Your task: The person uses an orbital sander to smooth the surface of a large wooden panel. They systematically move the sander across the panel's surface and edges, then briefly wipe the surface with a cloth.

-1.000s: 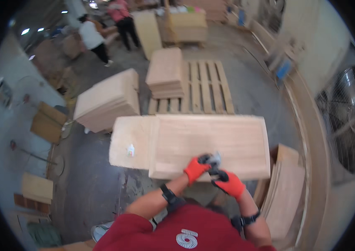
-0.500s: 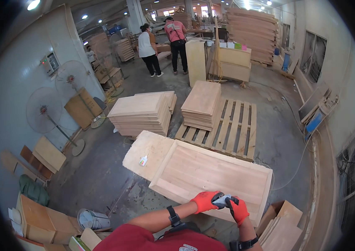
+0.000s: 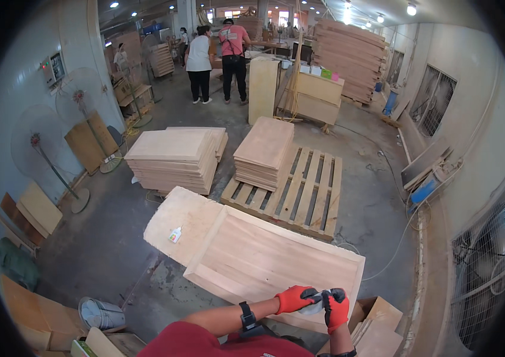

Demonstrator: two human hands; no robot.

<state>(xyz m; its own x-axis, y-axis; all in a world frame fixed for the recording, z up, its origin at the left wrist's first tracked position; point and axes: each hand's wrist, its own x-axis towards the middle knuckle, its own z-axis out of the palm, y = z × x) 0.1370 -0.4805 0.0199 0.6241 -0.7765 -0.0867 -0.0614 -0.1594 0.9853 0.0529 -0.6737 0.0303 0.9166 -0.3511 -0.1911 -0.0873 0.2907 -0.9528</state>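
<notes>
In front of me lies a framed wooden panel (image 3: pixel 252 253) with a raised border. My left hand (image 3: pixel 293 299), in a red glove with dark fingertips, is closed on a small light-grey piece (image 3: pixel 312 307) above the panel's near edge. My right hand (image 3: pixel 336 308), gloved alike, is closed at the other end of that piece. Its kind is unclear, and the fingers partly cover it. A small white bottle (image 3: pixel 175 234) with a coloured label rests on the bare wooden board (image 3: pixel 172 208) left of the panel.
Beyond the panel are a wooden pallet (image 3: pixel 318 190) and two stacks of panels (image 3: pixel 172 157). A bucket (image 3: pixel 101 313) stands at lower left, a carton (image 3: pixel 381 312) at lower right. Pedestal fans (image 3: pixel 56 163) line the left wall. Two people (image 3: pixel 233 59) stand farther back.
The view has swung to the right and tipped up a little. My right hand has turned more upright at the grey piece; both hands still hold it.
</notes>
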